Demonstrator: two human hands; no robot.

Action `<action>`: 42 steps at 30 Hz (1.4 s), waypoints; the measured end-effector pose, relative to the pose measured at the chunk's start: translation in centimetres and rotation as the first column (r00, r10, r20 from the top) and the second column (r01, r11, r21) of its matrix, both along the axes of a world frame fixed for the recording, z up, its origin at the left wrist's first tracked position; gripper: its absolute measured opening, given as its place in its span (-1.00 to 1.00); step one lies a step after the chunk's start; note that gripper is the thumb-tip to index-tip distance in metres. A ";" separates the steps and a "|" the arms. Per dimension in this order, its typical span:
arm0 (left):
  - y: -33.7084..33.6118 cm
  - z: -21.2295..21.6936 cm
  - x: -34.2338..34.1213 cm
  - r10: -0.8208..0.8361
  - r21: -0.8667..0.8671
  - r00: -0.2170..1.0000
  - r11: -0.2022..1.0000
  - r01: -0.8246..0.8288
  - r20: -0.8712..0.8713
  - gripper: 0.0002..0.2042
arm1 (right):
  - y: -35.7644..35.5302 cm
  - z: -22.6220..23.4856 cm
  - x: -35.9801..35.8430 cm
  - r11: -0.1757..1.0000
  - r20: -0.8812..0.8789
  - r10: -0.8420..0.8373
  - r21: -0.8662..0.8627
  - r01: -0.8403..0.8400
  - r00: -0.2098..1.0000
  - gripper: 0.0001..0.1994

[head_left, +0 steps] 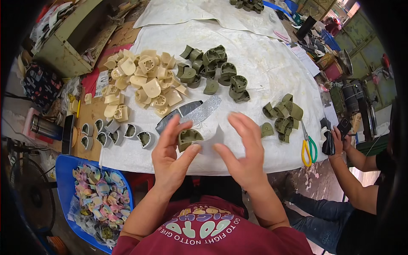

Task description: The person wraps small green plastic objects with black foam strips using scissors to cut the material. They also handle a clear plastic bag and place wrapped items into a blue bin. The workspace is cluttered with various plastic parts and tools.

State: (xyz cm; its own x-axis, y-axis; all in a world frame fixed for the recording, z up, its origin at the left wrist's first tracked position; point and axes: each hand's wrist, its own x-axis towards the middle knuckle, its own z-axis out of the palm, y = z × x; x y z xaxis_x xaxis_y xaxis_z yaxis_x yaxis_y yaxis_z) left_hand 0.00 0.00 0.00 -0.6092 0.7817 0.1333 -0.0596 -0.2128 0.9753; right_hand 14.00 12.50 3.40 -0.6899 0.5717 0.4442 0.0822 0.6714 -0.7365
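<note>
My left hand grips an olive-green shoe heel between thumb and fingers, its hollowed face turned up. A pale grey, thin piece of covering extends from the heel toward my right hand. My right hand is open, thumb and fingers apart around the far side of that piece; whether the thumb touches it I cannot tell. Just beyond my hands lie a stack of silver glittery strips and a dark strip bundle. Several heels with silvery covering stand at the left on the table's near edge.
Beige heels are heaped on the white-covered table, with green heels beside them and more green heels at right. Scissors lie near the right edge. A blue bin stands lower left; another person's hand holds a phone.
</note>
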 end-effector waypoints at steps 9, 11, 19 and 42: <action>0.9 0.8 2.0 0.073 0.115 0.987 0.992 -0.057 -0.140 -0.25 | -2.7 -3.3 0.1 0.139 -0.552 -0.153 -0.833 -0.535 0.820 -0.66; 0.7 1.1 2.2 0.041 0.099 0.979 0.995 -0.022 -0.199 -0.23 | -1.7 -4.2 0.2 0.185 -0.527 -0.129 -0.845 -0.502 0.840 -0.73; 0.3 1.4 2.9 0.038 0.018 0.938 0.999 -0.034 -0.344 -0.24 | -0.4 -3.8 0.6 -0.009 -0.489 -0.101 -0.870 -0.493 0.866 -0.78; -0.1 2.0 1.1 -0.105 -0.101 0.896 0.993 0.068 -0.430 -0.47 | -0.7 -3.0 0.6 0.447 -0.341 -0.132 -0.859 -0.251 0.931 -0.66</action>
State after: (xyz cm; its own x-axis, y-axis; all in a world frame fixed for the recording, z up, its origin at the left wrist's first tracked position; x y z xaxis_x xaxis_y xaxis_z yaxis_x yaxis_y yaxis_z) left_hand 1.13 -0.13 1.96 -0.4345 0.8483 0.3028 0.3589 -0.1453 0.9220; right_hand 14.58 11.75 0.36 -0.6675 0.7396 -0.0856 -0.2878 -0.3624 -0.8865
